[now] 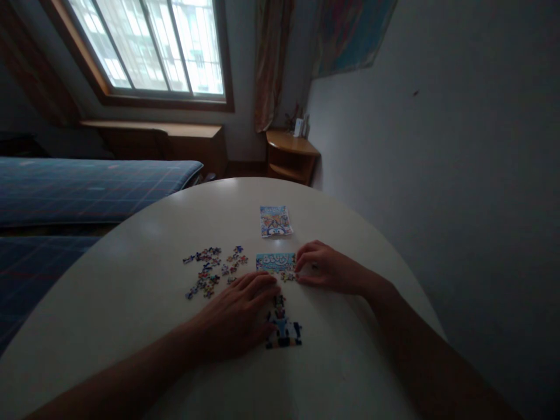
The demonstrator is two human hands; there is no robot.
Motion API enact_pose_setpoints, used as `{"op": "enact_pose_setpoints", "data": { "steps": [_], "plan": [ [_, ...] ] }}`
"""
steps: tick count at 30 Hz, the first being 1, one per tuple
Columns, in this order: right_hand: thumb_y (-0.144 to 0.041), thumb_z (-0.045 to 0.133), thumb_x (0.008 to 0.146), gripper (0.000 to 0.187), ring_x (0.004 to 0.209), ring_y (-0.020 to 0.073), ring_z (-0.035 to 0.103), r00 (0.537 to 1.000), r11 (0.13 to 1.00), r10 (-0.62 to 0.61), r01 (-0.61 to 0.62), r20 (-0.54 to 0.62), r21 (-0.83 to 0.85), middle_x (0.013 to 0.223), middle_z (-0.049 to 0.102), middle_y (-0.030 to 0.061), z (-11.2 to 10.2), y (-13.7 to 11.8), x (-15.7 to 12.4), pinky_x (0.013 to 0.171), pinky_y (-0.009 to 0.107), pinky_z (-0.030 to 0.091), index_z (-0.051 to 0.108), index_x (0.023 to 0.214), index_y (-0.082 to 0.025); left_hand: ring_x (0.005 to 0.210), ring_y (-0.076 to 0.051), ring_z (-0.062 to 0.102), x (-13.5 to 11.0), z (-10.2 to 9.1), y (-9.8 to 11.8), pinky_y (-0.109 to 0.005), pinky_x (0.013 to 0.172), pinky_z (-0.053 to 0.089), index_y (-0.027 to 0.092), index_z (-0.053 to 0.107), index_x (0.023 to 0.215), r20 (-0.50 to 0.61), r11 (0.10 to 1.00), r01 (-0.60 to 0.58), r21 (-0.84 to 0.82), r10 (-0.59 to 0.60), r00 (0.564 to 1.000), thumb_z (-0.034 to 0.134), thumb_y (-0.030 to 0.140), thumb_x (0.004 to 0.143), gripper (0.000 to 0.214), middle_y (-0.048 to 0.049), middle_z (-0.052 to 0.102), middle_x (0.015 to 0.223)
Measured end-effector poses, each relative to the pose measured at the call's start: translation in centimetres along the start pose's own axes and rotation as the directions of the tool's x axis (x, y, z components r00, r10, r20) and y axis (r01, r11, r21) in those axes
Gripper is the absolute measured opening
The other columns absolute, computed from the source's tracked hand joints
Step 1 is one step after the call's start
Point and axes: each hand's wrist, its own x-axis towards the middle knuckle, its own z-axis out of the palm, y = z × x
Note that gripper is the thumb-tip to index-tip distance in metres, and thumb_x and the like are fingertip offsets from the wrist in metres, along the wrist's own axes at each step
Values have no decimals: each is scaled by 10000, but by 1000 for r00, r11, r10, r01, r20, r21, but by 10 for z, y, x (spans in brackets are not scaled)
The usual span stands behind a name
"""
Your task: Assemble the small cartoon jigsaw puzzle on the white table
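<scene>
A partly joined jigsaw puzzle top section [275,261] with blue lettering lies in the middle of the table. My right hand [327,269] is closed at its right edge, with curled fingertips on the border; the exact grip is hard to see. Below it, my left hand [242,312] lies flat with fingers stretched out. Its fingertips reach a few joined puzzle pieces [287,277], and its thumb touches a darker lower puzzle section [286,333]. That palm hides part of the puzzle. Loose jigsaw pieces [205,280] are scattered to the left of the top section.
Beyond the puzzle lies a small printed picture packet [275,221]. The round white table [341,350] has a bed [87,189] to its left and a wall [437,175] to its right. A corner shelf [291,143] stands past the far edge.
</scene>
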Motion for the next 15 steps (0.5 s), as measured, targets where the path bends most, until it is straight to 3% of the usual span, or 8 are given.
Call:
{"op": "enact_pose_setpoints", "data": {
  "steps": [15],
  "plan": [
    [-223, 748, 811, 82, 1016, 204, 594, 1000, 1000, -11, 11, 14, 20, 1035, 655, 63, 0, -3, 1, 945, 383, 478, 746, 892, -235, 1392, -305, 359, -1, 1, -1, -501, 1154, 348, 222, 421, 1421, 23, 1000, 2, -3, -2, 1000, 543, 318, 926, 519, -101, 436, 1487]
  ]
}}
